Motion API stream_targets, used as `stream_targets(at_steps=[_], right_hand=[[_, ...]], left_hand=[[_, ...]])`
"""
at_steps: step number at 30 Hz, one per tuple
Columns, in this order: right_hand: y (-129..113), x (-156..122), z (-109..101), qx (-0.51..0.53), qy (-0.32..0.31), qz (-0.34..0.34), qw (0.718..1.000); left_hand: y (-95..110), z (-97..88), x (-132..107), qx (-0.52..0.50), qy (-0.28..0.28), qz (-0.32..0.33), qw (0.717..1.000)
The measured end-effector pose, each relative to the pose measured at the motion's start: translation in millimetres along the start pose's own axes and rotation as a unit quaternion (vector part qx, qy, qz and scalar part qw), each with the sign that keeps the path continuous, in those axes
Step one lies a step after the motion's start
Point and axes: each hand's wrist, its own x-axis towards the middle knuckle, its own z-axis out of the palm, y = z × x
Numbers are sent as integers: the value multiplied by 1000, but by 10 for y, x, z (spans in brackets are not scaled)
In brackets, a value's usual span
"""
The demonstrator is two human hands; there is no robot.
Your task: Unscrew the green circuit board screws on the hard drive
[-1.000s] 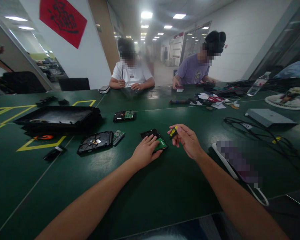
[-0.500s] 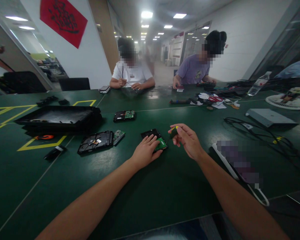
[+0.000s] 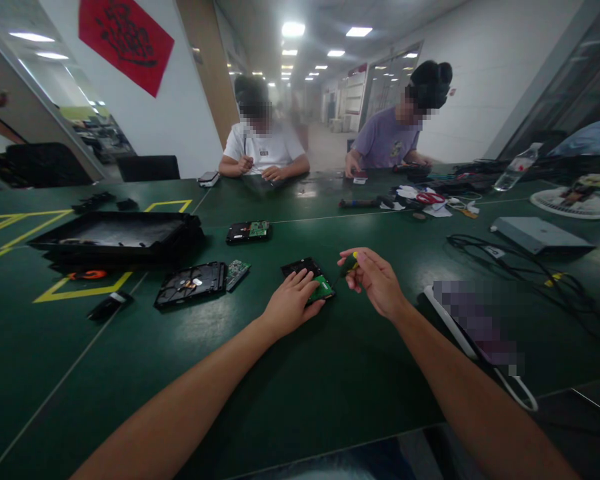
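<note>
My left hand [image 3: 293, 297] lies over a hard drive [image 3: 325, 288] with a green circuit board, its fingers stretched across the top and the thumb along the near edge. Part of the drive is hidden under this hand. Just to the right, my right hand [image 3: 375, 280] is closed around a small screwdriver [image 3: 349, 265] with a green and yellow handle. Its thin shaft points down and left to the drive's right end; whether the tip touches a screw is too small to tell.
Left of the drive lie a loose circuit board [image 3: 239, 272] and an opened drive case [image 3: 193, 283]. Another hard drive [image 3: 249, 231] sits farther back. Black trays [image 3: 115, 233] stand at left. A phone [image 3: 475, 327], cables [image 3: 510, 267] and a grey box [image 3: 543, 235] lie right. Two people sit opposite.
The screwdriver handle has turned slightly in my right hand, and its fingers have shifted a little. My left hand and the hard drive have stayed in place.
</note>
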Motion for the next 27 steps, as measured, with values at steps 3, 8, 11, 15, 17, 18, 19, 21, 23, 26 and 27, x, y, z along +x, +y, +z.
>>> stream_targets(at_steps=[3, 8, 11, 15, 17, 18, 19, 21, 23, 26, 27], right_hand=[[2, -4, 6, -16, 10, 2, 1000], [-10, -14, 24, -11, 5, -1, 1000], [-7, -13, 20, 11, -5, 3, 1000], [17, -2, 7, 8, 6, 4, 1000], [29, 4, 5, -4, 12, 0, 1000], [32, 5, 6, -10, 14, -1, 1000], [33, 5, 8, -15, 14, -1, 1000], [27, 3, 12, -19, 11, 0, 1000], [15, -2, 18, -15, 7, -1, 1000], [3, -8, 25, -3, 5, 3, 1000], [2, -7, 25, 0, 5, 5, 1000]], left_hand=[[-3, 3, 0, 5, 0, 1, 1000], [-8, 0, 1, 0, 0, 3, 1000], [-8, -4, 2, 4, -3, 3, 1000], [-6, -1, 3, 12, -5, 4, 1000], [-6, 5, 3, 12, -5, 4, 1000], [-6, 8, 3, 12, -6, 3, 1000], [-7, 11, 3, 11, -6, 2, 1000], [-10, 16, 3, 12, -6, 2, 1000], [-16, 21, 4, 13, -5, 4, 1000], [-26, 25, 4, 11, -2, 5, 1000], [-28, 26, 3, 10, -1, 6, 1000]])
